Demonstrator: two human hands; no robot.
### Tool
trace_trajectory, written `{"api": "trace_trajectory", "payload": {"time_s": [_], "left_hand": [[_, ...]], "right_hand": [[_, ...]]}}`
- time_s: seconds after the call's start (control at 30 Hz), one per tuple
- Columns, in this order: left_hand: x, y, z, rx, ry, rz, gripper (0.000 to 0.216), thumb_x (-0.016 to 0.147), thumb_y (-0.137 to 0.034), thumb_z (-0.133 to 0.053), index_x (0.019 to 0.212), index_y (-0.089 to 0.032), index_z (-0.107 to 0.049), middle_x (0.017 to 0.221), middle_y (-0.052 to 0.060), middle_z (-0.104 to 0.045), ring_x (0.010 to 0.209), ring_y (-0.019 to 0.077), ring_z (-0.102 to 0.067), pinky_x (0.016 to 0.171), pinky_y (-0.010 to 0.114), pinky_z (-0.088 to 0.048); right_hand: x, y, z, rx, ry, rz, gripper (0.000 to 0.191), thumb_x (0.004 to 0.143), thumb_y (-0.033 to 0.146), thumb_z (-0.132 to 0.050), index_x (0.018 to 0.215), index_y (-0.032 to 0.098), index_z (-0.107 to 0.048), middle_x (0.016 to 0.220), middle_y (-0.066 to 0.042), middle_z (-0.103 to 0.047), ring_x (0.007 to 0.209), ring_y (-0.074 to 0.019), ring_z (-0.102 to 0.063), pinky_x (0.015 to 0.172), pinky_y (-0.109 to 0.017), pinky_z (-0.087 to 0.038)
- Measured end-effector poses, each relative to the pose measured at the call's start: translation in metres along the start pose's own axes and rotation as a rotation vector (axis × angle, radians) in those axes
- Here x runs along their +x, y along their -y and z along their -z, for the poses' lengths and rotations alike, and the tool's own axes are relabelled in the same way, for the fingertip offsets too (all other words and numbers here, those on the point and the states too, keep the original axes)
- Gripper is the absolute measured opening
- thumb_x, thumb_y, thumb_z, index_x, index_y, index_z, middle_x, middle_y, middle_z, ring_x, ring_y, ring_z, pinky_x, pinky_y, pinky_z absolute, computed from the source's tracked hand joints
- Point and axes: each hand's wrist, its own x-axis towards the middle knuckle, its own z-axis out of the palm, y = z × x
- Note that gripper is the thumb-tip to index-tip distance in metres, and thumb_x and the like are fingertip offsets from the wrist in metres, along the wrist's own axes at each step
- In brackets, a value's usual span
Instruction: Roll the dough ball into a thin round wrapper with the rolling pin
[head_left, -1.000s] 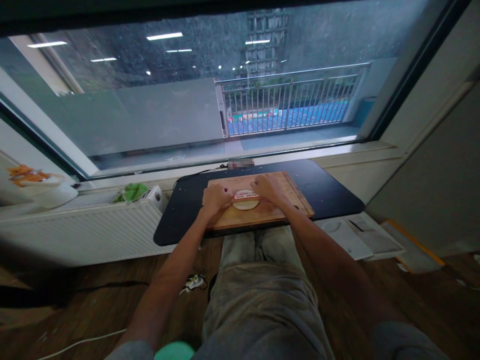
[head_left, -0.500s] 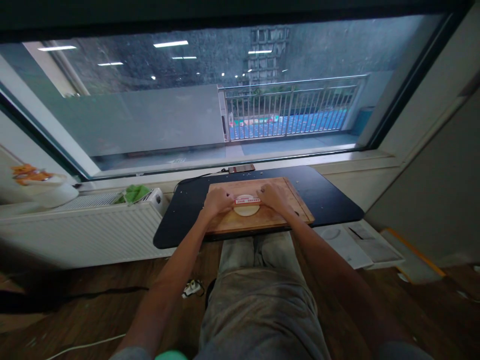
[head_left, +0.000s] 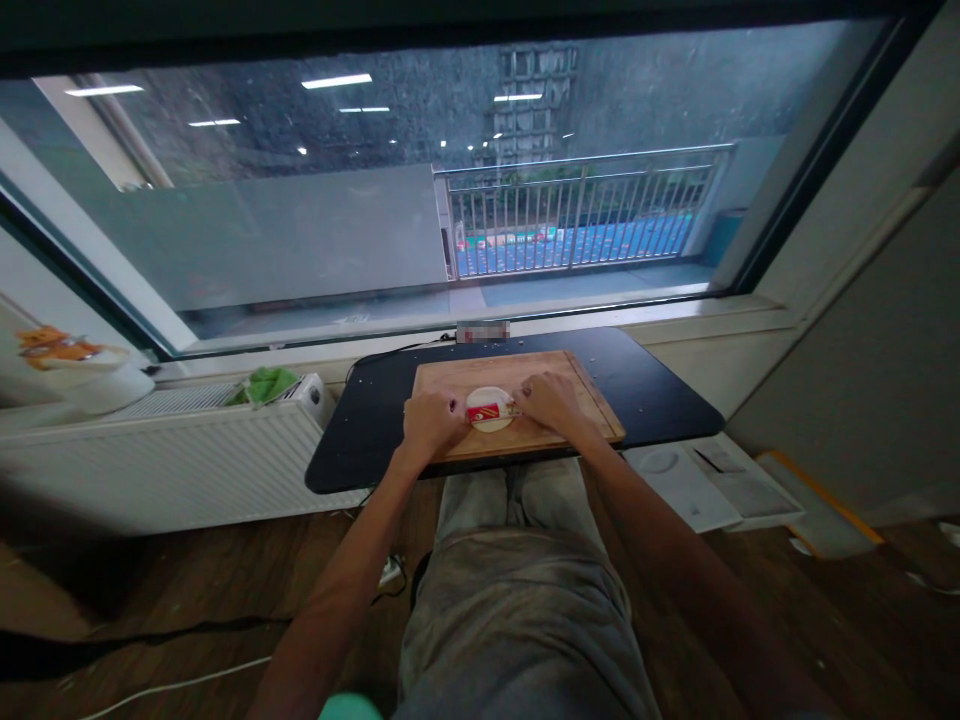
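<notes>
A wooden cutting board [head_left: 577,395] lies on a small black table [head_left: 660,390] in front of my knees. On the board rests a pale flat disc of dough [head_left: 489,401]. A rolling pin with a red and white label [head_left: 491,411] lies across the disc. My left hand [head_left: 431,422] is closed over the pin's left end at the board's near left edge. My right hand [head_left: 551,400] is closed over its right end. Most of the pin is hidden under my fingers.
A white radiator [head_left: 150,450] with a green cloth [head_left: 262,384] on top runs along the left. A dark phone-like object [head_left: 484,329] lies on the sill behind the table. White flat boxes [head_left: 697,485] sit on the wooden floor at the right. Cables [head_left: 172,685] trail on the floor.
Both hands and the rolling pin have come towards me across the dough, from the board's middle to its near part. More of the dough shows beyond the pin now.
</notes>
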Motion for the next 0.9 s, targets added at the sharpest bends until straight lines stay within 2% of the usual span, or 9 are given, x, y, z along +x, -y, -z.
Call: {"api": "trace_trajectory", "payload": {"time_s": [0.37,0.6,0.77,0.9], "left_hand": [[-0.006,0.001,-0.003,0.002,-0.002,0.004,0.053,0.107,-0.042,-0.045,0.101,-0.02,-0.093,0.101,0.016,-0.086,0.094,0.0302,-0.079,0.073,0.034,-0.046],[-0.013,0.0,-0.001,-0.005,-0.011,0.01,0.052,0.106,-0.043,-0.047,0.098,-0.019,-0.093,0.101,0.017,-0.085,0.095,0.0294,-0.079,0.073,0.032,-0.044],[-0.018,0.0,0.0,-0.011,-0.013,0.004,0.052,0.105,-0.044,-0.048,0.096,-0.02,-0.092,0.101,0.017,-0.085,0.096,0.0297,-0.079,0.07,0.033,-0.043],[-0.024,-0.001,-0.001,-0.008,-0.003,0.018,0.051,0.105,-0.043,-0.048,0.096,-0.02,-0.092,0.1,0.016,-0.085,0.095,0.0298,-0.079,0.07,0.033,-0.043]], "right_hand": [[-0.004,0.001,0.007,-0.013,0.024,0.006,0.044,0.11,0.041,-0.055,0.108,0.015,-0.091,0.113,-0.02,-0.087,0.106,-0.0273,-0.081,0.09,-0.029,-0.051],[-0.01,0.007,0.013,-0.028,0.035,-0.004,0.044,0.109,0.038,-0.053,0.112,0.014,-0.09,0.117,-0.021,-0.086,0.112,-0.0292,-0.08,0.093,-0.032,-0.053],[-0.017,0.015,0.012,-0.033,0.027,-0.068,0.046,0.109,0.039,-0.053,0.118,0.011,-0.088,0.119,-0.023,-0.085,0.116,-0.0324,-0.08,0.094,-0.035,-0.054],[-0.023,0.019,0.012,-0.032,0.006,-0.097,0.044,0.109,0.037,-0.053,0.12,0.011,-0.087,0.12,-0.024,-0.084,0.119,-0.0315,-0.079,0.098,-0.034,-0.054]]}}
